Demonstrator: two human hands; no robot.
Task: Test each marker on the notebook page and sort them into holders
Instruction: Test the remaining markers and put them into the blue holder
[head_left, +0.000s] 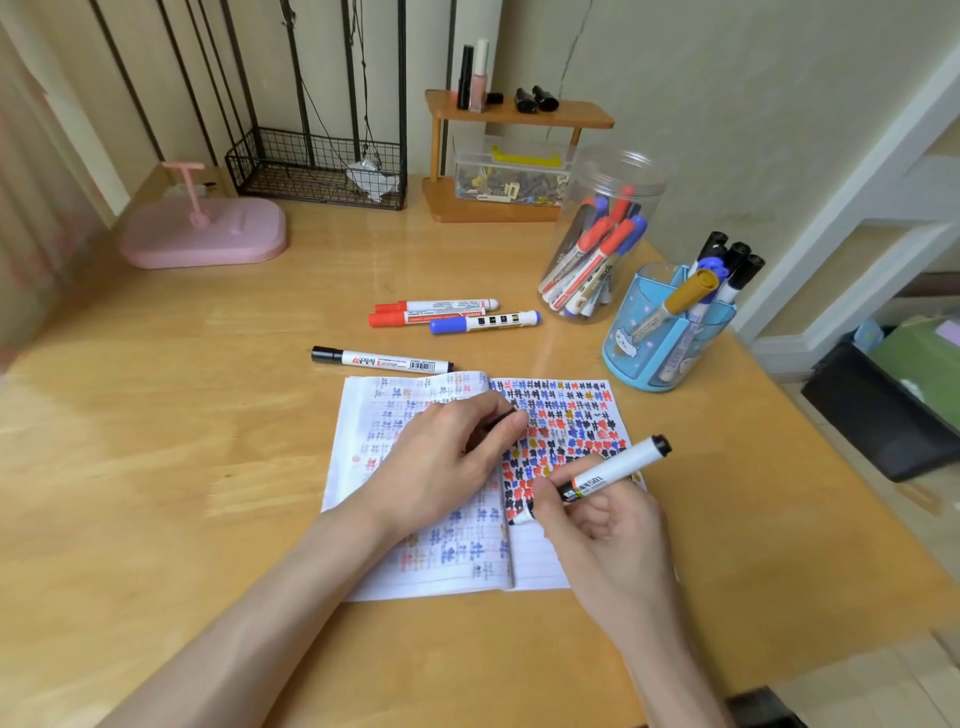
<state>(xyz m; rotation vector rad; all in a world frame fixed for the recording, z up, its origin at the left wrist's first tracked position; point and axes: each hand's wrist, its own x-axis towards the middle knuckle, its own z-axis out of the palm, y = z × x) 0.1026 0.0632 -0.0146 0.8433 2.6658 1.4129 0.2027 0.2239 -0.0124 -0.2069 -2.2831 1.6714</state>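
Soft, even daylight filled the scene, brightest at the left, where the pale curtain (31, 171) was washed out and blurred. The glossy light wooden desk (156, 415) carried broad, pale glare streaks. Shadows under the forearms were faint. Wide-angle distortion bent the edges, and the whole picture looked slightly soft.

— What sort of place was it?
— A home desk corner: a wooden counter (208, 415) against a wall, nail polish (479, 78) on a small wooden shelf (519, 117), and a pink stand (205, 234).
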